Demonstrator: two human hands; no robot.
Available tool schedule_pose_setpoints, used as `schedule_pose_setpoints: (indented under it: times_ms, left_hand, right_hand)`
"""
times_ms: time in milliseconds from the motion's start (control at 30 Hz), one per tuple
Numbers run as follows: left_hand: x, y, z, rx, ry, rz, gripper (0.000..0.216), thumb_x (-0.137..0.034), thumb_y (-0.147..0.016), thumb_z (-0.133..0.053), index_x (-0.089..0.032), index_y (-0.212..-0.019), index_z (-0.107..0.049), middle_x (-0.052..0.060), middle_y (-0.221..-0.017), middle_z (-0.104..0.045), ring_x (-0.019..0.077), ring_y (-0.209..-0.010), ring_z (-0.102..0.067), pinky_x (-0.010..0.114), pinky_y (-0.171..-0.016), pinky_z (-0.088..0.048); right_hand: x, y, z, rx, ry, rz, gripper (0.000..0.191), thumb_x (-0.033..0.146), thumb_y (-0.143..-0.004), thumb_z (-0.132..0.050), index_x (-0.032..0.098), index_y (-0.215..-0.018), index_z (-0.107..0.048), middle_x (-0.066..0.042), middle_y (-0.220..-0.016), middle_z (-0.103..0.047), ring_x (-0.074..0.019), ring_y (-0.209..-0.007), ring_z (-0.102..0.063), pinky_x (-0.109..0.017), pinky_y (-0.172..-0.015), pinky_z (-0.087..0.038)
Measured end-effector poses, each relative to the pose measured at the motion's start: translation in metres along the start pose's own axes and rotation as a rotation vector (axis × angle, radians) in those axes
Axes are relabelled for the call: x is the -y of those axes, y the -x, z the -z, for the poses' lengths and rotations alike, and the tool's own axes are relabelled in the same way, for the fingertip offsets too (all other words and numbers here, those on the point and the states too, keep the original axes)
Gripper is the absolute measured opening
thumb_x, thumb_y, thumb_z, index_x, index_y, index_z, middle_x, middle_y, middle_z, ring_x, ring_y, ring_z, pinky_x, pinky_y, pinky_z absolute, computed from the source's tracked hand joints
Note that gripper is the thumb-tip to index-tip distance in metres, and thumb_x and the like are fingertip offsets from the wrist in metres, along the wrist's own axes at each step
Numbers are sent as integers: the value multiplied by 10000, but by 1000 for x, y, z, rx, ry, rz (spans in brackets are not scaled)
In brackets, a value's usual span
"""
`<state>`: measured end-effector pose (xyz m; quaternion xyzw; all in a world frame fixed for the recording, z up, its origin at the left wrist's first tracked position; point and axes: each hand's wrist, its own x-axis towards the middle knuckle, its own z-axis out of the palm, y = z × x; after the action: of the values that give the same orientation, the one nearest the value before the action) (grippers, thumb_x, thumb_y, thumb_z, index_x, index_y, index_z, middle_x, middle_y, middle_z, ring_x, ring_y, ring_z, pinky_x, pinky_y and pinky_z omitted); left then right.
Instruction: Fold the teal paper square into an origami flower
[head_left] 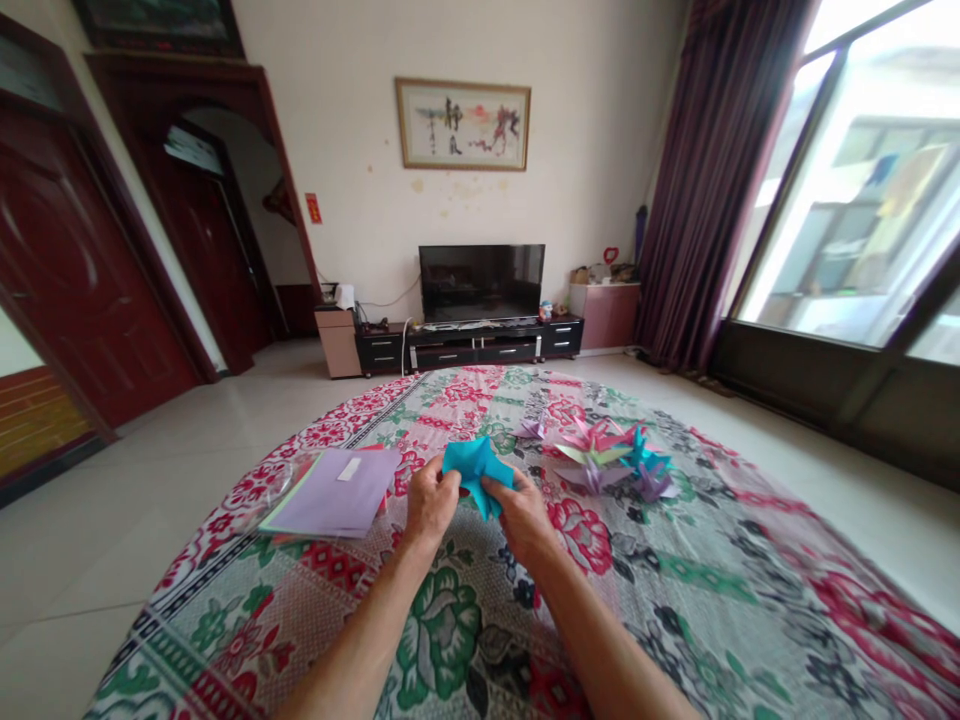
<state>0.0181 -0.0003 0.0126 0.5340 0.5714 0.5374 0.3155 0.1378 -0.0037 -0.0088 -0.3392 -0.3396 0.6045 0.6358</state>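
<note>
A teal folded paper shape [472, 468] is held up over the round table with the floral cloth [675, 590]. My left hand [429, 503] pinches its left side with closed fingers. Gripping the lower right part of the same paper is my right hand [523, 512], fingers also closed. Both forearms reach in from the bottom edge. To the right of my hands lies a cluster of finished folded paper flowers [611, 455] in pink, teal, green and purple.
A pack of coloured paper sheets [334, 492], purple on top, lies on the table to the left of my hands. Beyond the table are a tiled floor, a TV [481, 281] on a low dark cabinet, dark red doors at left and a large window at right.
</note>
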Motion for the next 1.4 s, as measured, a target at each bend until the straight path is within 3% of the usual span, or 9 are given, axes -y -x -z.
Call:
schedule_pose_setpoints:
  times_ms: [167, 333, 467, 667, 833, 1067, 1400]
  left_hand:
    - [-7, 0, 2, 158, 286, 189, 180, -360, -672, -531, -189, -684, -586, -17, -548, -610, 164, -524, -603, 247, -501, -438]
    - [-10, 1, 6, 261, 436, 195, 328, -419, -663, -619, -154, -852, -662, 42, -750, -695, 175, -667, -654, 255, -581, -478]
    - [-8, 2, 7, 300, 361, 119, 316, -340, -652, -659, -149, -902, -681, 39, -769, -706, 164, -709, -657, 251, -649, -492]
    - [-4, -1, 4, 226, 179, 3, 266, -359, -686, -625, -155, -848, -676, 15, -648, -681, 165, -615, -647, 227, -546, -466]
    - [-4, 3, 4, 169, 80, -183, 198, -348, -726, -600, -183, -830, -637, 12, -695, -675, 154, -569, -627, 230, -540, -466]
    - [-2, 10, 1, -15, -138, -494, 155, -250, -765, -563, -204, -848, -686, 85, -923, -702, 210, -868, -642, 301, -806, -489]
    - [8, 8, -2, 49, -206, -625, 210, -173, -783, -562, -188, -958, -676, 94, -995, -687, 214, -969, -619, 347, -908, -471]
  right_hand:
    - [3, -4, 3, -13, -171, -119, 253, 201, -516, -786, 169, -692, -607, 26, -629, -639, -102, -545, -546, -223, -540, -462]
    - [2, -11, 17, 27, -256, -257, 166, 155, -600, -728, 185, -697, -598, -1, -639, -636, -136, -604, -593, -260, -557, -523]
    - [0, -12, 23, 87, -254, -303, 127, 138, -642, -693, 177, -720, -600, -12, -643, -639, -144, -624, -608, -270, -575, -537]
    - [2, -11, 26, 144, -288, -383, 138, 97, -652, -673, 161, -751, -601, -30, -684, -652, -151, -628, -615, -282, -582, -539]
    - [5, -11, 26, 150, -284, -401, 137, 157, -675, -709, 161, -750, -595, -23, -694, -655, -130, -606, -611, -266, -588, -539]
    - [7, -11, 22, 97, -324, -350, 174, 179, -644, -745, 171, -731, -594, -12, -683, -663, -137, -618, -621, -268, -581, -543]
    - [10, -7, 18, 76, -323, -357, 133, 191, -678, -735, 165, -722, -612, -11, -640, -662, -126, -572, -616, -255, -584, -549]
